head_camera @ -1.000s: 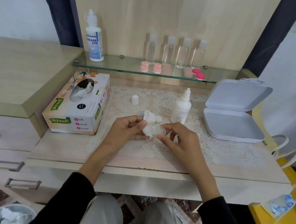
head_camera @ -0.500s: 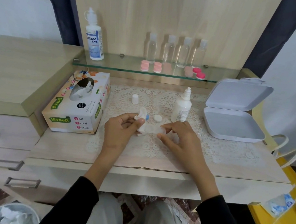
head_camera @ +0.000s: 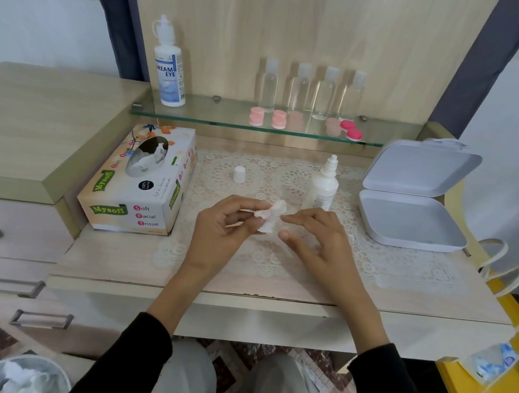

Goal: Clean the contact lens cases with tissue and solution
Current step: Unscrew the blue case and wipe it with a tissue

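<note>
Currently, we pinch the crumpled tissue (head_camera: 270,220) in our left hand (head_camera: 224,228) above the lace mat (head_camera: 392,256); our right hand (head_camera: 321,240), fingers relaxed, holds nothing beside it. The solution bottle (head_camera: 323,188) stands just behind; pink lens cases (head_camera: 257,117) sit on the glass shelf (head_camera: 216,114).

tissue box (head_camera: 141,180) left of solution bottle (head_camera: 323,185), open case (head_camera: 415,197) right, bottles (head_camera: 311,91) on shelf (head_camera: 228,119) behind

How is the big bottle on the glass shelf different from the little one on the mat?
The shelf bottle is taller, with blue lettering; the mat bottle is shorter, with no blue showing. The shelf bottle stands on the glass shelf, the mat bottle on the lace mat. Both are white and upright.
</note>
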Demonstrator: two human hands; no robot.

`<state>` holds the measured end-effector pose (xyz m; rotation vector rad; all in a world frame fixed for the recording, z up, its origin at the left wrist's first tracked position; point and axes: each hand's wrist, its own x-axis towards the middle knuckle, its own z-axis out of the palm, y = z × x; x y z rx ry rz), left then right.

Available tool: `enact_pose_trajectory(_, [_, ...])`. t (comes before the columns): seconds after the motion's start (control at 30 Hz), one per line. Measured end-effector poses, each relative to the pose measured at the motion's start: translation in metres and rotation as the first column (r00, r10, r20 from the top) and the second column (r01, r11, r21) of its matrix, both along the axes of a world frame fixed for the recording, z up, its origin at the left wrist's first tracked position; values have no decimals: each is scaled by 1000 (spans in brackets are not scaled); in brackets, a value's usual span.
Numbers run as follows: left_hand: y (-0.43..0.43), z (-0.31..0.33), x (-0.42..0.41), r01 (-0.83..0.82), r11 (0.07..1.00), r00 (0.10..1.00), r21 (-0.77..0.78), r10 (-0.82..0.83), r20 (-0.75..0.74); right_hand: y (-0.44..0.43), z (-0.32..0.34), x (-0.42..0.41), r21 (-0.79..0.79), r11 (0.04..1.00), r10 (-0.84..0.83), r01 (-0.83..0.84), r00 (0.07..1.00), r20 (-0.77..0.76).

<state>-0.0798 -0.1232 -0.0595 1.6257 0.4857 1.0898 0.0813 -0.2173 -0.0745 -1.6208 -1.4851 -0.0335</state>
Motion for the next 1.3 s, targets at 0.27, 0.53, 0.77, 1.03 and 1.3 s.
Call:
enact_pose_trajectory(0.27, [-3, -3, 0, 59, 996, 995, 62, -54, -82, -3, 0, -1, -3, 997, 81, -81, 997, -21])
enact_pose_trajectory(0.53, [-2, -3, -1, 23, 995, 994, 99, -12, -110, -6, 4, -2, 39, 997, 72, -69, 992, -102])
enact_pose_trajectory(0.77, [9, -13, 2, -47, 980, 931, 192, 113, -347, -12, 8, 0, 167, 975, -43, 147, 862, -506])
enact_pose_trajectory(1.03, [11, -18, 7, -10, 928, 848, 373, 206, -489, -10, 7, 0, 162, 982, -15, 98, 894, -448])
enact_pose_trajectory(1.3, [10, -18, 8, -17, 921, 851, 390, 218, -478, -4, -1, 0, -9, 996, -86, 86, 991, -101])
